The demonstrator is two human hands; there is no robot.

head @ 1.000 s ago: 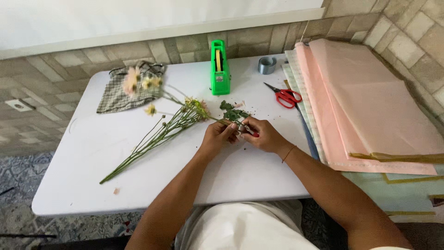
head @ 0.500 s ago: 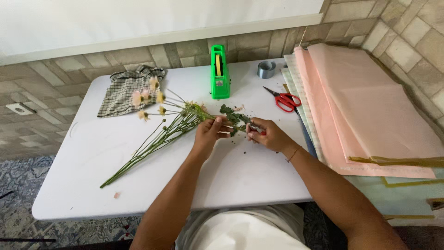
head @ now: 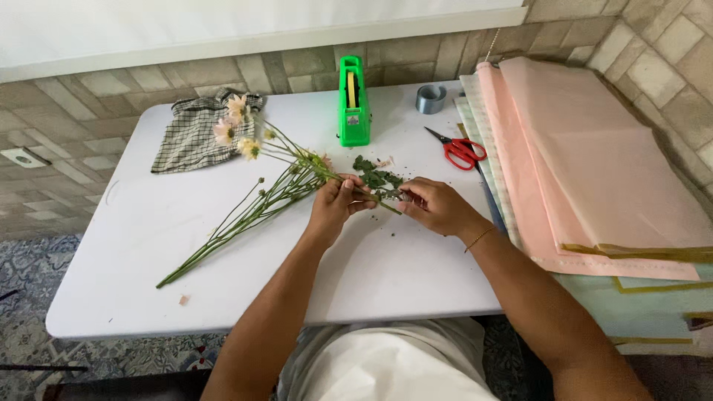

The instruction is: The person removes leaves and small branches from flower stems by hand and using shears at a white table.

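White bench [head: 134, 245]: both hands pinched one leafy stem [head: 379, 194], left hand [head: 338, 204], right hand [head: 434, 208]; stripped leaves [head: 375, 177] just beyond, bunch [head: 260, 200] leftward looked mostly unstripped.

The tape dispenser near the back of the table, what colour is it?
Bright green tape dispenser, with a yellow roll inside; seen in the head view.

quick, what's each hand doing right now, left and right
Left hand: closed on a flower stem.
Right hand: closed, pinching the same stem near its leaves.
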